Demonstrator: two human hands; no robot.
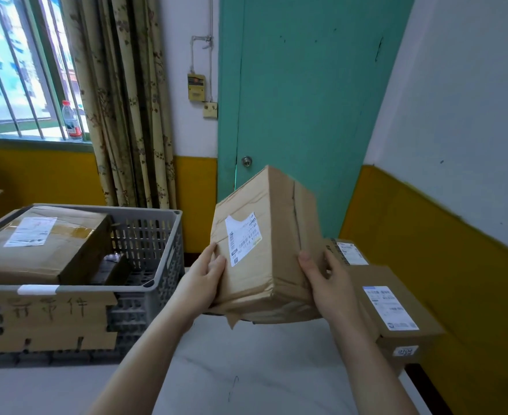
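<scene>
Gripping a worn brown cardboard parcel with a white label, left hand and right hand clasp its opposite sides above the white table

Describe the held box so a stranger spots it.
Find the green door; below it stands a white table. The cardboard box is held above it, left hand and right hand gripping its sides. Only this one is airborne, crumpled, its label torn.
</scene>
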